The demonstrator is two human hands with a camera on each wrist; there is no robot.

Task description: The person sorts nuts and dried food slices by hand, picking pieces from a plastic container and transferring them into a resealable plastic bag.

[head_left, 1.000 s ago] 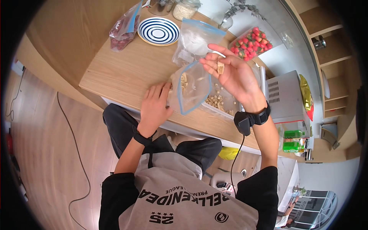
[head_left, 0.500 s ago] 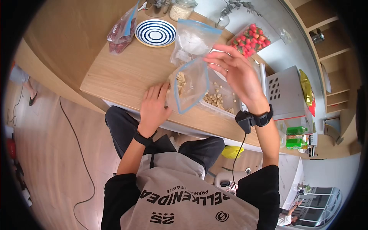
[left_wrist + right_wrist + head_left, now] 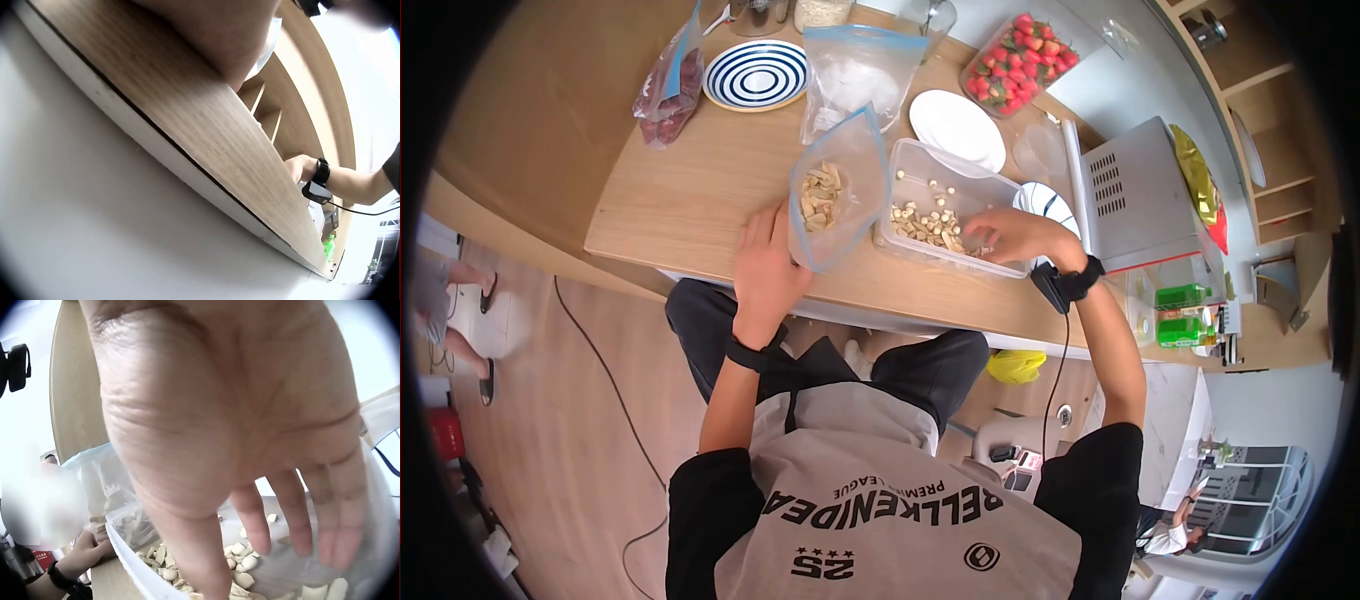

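Note:
In the head view a zip bag [image 3: 840, 225] with a blue-edged mouth holds pale dried pieces [image 3: 822, 195]. The left hand [image 3: 770, 262] lies against its near left side, fingers on the bag's edge. Right of the bag is a clear plastic box [image 3: 960, 167] with pale chunks [image 3: 927, 226] inside. My right hand [image 3: 1025, 238] reaches over the box's right end, fingers down among the pieces. In the right wrist view the fingers [image 3: 250, 519] hang apart and nearly straight above the chunks [image 3: 240, 559], with nothing seen between them.
Behind stand a striped plate [image 3: 757, 75], a bag of white stuff [image 3: 855, 80], white plates [image 3: 957, 130] and a box of strawberries [image 3: 1020, 65]. A bag of dark red food [image 3: 670, 95] is at the far left, a grey appliance [image 3: 1135, 195] at the right.
The right hand, which held a pale piece over the bag, has moved down and right into the box, no piece now visible in it. The bag's mouth stands wider, and the head view has shifted.

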